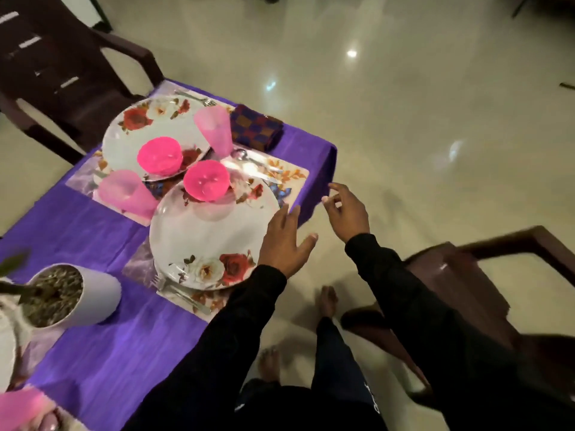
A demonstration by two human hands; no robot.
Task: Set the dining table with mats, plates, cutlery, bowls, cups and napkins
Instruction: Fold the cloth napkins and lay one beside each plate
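Observation:
Two white plates with rose prints lie on mats on the purple tablecloth [102, 353]: a near plate [211, 241] and a far plate [149, 135]. A bright pink bowl sits on each, one on the near plate [206, 180] and one on the far plate [159, 155]. Pale pink cups stand by the far plate [214, 129] and at the left [127, 194]. A folded checked napkin [256, 127] lies near the far corner. A spoon and knife [258, 164] lie on the floral mat [292, 175]. My left hand [284, 241] hovers with fingers spread at the near plate's right edge. My right hand [347, 209] hangs empty beyond the table edge.
A white pot with a plant [67, 293] stands at the left of the table. A fork [174, 287] lies beside the near plate. Dark chairs stand at the far left [62, 63] and to my right [466, 275]. My bare feet are on the tiled floor [404, 104].

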